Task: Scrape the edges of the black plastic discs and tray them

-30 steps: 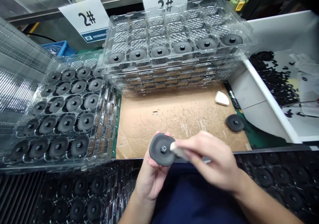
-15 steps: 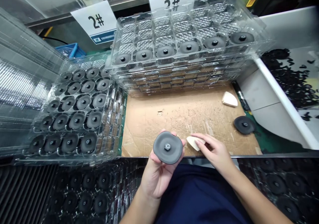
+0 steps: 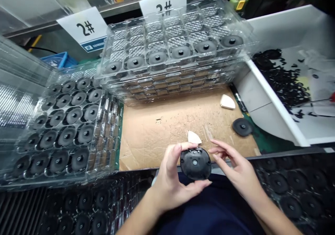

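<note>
The left hand (image 3: 167, 179) is holding a black round disc (image 3: 195, 163) up in front of the person's lap, with its flat back facing the camera. That face is showing a pale central spot and a few small holes near the upper rim. The left thumb and fingers (image 3: 188, 145) are curling around the disc's edge and gripping it. The right hand (image 3: 235, 168) is hovering just beside the disc, its fingers (image 3: 216, 150) spread open and holding nothing. Their tips are reaching toward the disc's right edge, but they appear to be just apart from it.

A white wedge-shaped sponge (image 3: 194, 137) is lying on a cardboard sheet (image 3: 167, 137) just behind the left fingertips. A second white wedge (image 3: 227, 101) is resting farther back on the cardboard, and a loose black disc (image 3: 242, 127) is lying on a green mat (image 3: 264, 137) at the cardboard's right side.

A stack of clear plastic trays (image 3: 170, 85) is standing behind the cardboard, with discs sitting along the front row of its top tray. Another clear tray (image 3: 68, 123) full of discs is sitting to the left. Dark trays of discs (image 3: 288, 186) are lying in the foreground on the right. A white bin (image 3: 272, 113) on the right is holding a heap of small black pieces (image 3: 282, 78). A "2#" card (image 3: 85, 29) is hanging behind the trays.
</note>
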`<state>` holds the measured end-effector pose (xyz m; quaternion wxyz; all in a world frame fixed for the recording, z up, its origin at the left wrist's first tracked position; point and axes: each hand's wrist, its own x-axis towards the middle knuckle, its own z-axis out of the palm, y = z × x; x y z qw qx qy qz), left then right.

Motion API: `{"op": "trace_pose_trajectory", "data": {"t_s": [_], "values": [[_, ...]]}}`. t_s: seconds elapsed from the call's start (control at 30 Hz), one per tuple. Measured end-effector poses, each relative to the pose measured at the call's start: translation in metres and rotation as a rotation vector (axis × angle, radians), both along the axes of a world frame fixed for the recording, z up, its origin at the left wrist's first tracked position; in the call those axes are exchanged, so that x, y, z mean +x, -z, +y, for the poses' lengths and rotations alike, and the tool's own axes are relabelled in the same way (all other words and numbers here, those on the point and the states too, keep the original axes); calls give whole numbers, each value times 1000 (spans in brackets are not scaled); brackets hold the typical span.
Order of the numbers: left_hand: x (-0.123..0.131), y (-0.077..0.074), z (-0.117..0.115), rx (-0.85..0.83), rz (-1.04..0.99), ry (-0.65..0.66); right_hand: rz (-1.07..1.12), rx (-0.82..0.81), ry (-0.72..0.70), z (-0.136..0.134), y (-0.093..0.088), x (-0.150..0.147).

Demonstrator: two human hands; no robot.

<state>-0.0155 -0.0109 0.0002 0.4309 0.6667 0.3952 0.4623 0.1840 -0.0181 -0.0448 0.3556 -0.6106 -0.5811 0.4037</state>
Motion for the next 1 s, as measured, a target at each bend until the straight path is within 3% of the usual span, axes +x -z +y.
{"op": "trace_pose_trajectory", "data": {"t_s": [0.17,0.33,0.43,0.77,1.0], "values": [[11,0,12,115,110,79,353,19,-3,-1,-38,7],[19,-1,14,-38,72,113,406,-136,-274,13,-70,12],[23,-4,14,-187,61,189,452,-274,-346,19,-73,20],[39,-8,28,-600,-42,454,770,-482,-383,30,-75,40],[45,-7,29,-547,-44,481,896,-513,-315,21,-70,41]]}}
